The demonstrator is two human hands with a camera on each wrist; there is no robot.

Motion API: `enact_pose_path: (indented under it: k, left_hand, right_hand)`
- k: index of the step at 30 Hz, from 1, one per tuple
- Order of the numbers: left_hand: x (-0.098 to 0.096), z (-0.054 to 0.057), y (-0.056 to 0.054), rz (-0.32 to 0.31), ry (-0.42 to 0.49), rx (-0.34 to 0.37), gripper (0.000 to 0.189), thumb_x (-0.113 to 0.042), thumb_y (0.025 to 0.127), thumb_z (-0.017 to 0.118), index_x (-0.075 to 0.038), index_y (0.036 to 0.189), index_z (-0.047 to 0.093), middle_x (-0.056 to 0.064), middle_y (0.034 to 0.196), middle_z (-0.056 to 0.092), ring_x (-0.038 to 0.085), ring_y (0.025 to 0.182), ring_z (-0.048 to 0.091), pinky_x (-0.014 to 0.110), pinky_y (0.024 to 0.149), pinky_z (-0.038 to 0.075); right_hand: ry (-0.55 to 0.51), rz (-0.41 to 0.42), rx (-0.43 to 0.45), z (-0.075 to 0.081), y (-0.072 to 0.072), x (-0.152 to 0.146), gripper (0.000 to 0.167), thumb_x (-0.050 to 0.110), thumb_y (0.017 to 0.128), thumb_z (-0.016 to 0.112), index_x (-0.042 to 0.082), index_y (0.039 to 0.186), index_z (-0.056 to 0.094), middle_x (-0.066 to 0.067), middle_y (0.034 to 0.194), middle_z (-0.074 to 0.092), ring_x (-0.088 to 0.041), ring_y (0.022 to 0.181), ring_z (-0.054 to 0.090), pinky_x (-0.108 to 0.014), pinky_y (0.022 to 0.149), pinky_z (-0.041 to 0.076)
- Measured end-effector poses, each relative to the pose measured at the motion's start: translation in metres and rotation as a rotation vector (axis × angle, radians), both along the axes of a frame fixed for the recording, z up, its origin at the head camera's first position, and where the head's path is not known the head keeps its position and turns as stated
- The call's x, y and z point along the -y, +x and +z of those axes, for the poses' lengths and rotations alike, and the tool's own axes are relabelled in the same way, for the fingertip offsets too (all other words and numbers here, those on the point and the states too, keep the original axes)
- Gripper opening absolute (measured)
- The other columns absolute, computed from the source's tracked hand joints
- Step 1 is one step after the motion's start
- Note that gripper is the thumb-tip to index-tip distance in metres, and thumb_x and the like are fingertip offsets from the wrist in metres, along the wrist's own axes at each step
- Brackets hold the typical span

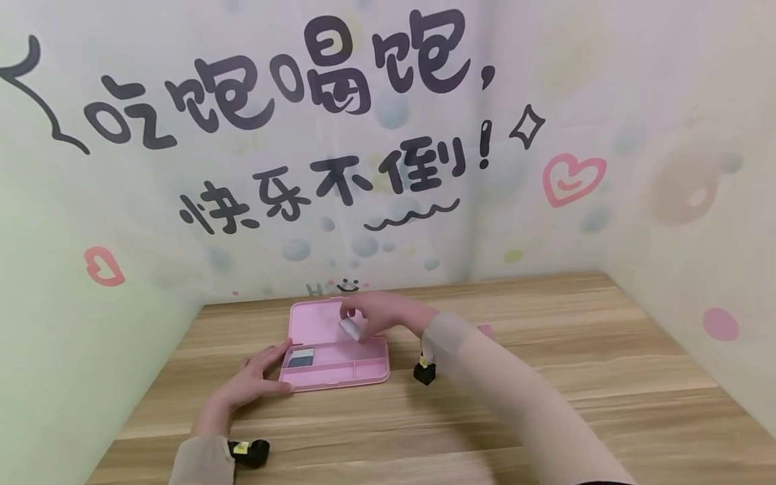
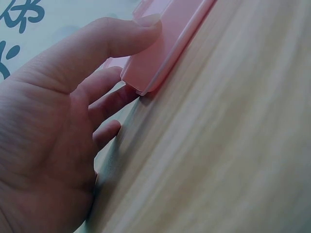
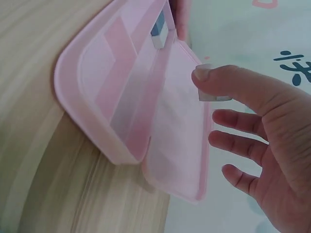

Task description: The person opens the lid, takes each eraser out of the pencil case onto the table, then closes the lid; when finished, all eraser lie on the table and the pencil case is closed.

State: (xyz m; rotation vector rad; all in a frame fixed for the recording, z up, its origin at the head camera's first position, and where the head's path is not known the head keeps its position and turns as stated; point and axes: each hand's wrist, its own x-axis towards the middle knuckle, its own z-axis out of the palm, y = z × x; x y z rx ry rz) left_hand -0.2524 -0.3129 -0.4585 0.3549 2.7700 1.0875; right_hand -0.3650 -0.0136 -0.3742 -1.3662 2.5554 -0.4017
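Observation:
An open pink case (image 1: 339, 374) lies on the wooden table (image 1: 545, 377), its lid (image 1: 315, 320) standing up at the back. My left hand (image 1: 257, 380) holds the case's front left corner (image 2: 146, 73), thumb (image 2: 121, 41) on the rim and fingers against the side. Just in front of the lid, my right hand (image 1: 370, 313) hovers over the case and pinches a small grey-white block (image 1: 350, 329) (image 3: 214, 95) between thumb and forefinger. A blue and white block (image 1: 301, 358) (image 3: 159, 30) sits in the case's left compartment.
Printed backdrop walls (image 1: 91, 323) close in the table at the left, back and right. Something small and pink (image 1: 485, 330) peeks out behind my right forearm. Bare wood stretches to the right of the case and in front of it.

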Motion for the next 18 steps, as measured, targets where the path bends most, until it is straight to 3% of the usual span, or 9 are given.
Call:
enact_pose_path:
  k: [11,18]
  left_hand:
    - [-0.002,0.0,-0.001,0.009,0.015,0.021,0.096,-0.037,0.078,0.079,-0.012,0.154,0.026,0.03,0.154,0.018,0.049,0.142,0.007,0.067,0.107,-0.009]
    - [-0.001,0.001,0.001,0.009,0.012,0.02,0.096,-0.037,0.078,0.079,-0.012,0.154,0.026,0.031,0.154,0.018,0.049,0.141,0.006,0.067,0.107,-0.009]
  right_hand:
    - [-0.031,-0.047,0.04,0.007,0.008,-0.029,0.042,0.015,0.074,0.081,0.014,0.112,0.063,0.005,0.106,0.061,-0.018,0.096,0.058,-0.025,0.078,0.048]
    - [-0.038,-0.046,0.021,0.002,0.011,-0.043,0.043,0.018,0.073,0.083,0.014,0.111,0.064,0.008,0.101,0.061,-0.017,0.093,0.059,-0.023,0.073,0.049]
